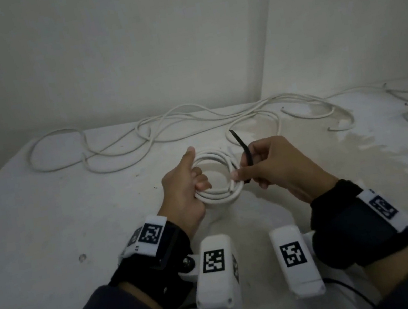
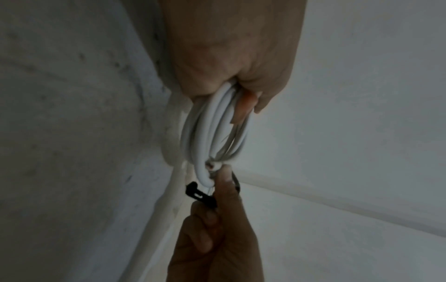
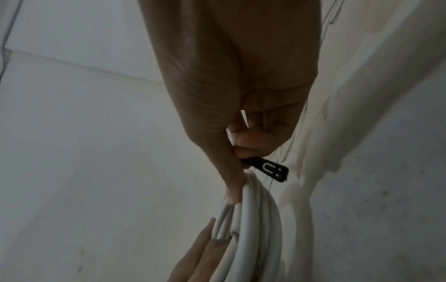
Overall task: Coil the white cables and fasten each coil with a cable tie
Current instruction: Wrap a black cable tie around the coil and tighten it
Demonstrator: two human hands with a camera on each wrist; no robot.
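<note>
1. Left hand (image 1: 181,185): fingers curled around the left side of the white cable coil (image 1: 217,176), index finger extended; the coil is held just above the surface (image 1: 46,221), near its front-centre.
2. Right hand (image 1: 277,166): thumb and fingers pinch a black cable tie (image 1: 243,151) against the coil's right side; its tail points up and away, its head (image 3: 272,168) sticks out below the thumb.
3. Loose white cables (image 1: 120,144) sprawl along the surface's far edge, well apart from the coil; bare surface lies left of the hands.
4. White walls (image 1: 125,46) meet in a corner behind; a stained patch (image 1: 359,152) marks the surface at right.
</note>
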